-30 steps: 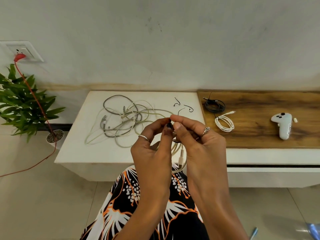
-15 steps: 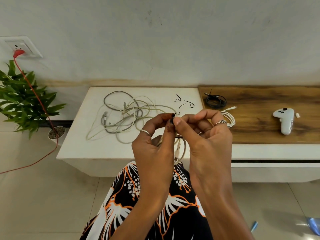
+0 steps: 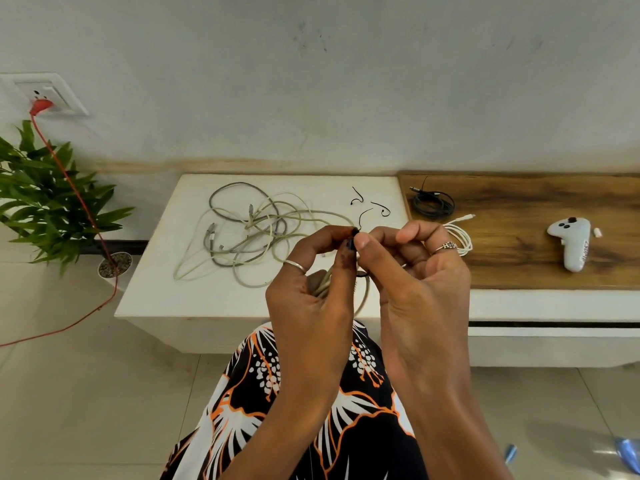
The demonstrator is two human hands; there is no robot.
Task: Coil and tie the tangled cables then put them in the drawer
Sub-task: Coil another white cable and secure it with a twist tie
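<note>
Our left hand (image 3: 308, 299) grips a pale cable (image 3: 323, 285), mostly hidden behind our palms above the table (image 3: 156, 292); our right hand (image 3: 415, 289) pinches a thin black tie (image 3: 362, 220), barely visible.

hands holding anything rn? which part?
Left hand grips a coiled beige cable round its bundled loops. Both hands pinch a thin black tie at its lower end, right hand opposite the left.

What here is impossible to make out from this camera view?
- Head view: most of the coiled cable is hidden between the left hand and right hand.
- The black tie at the fingertips is too thin to tell whether it is knotted.
- The drawer shows only as a dark slit; its inside is hidden.
</note>
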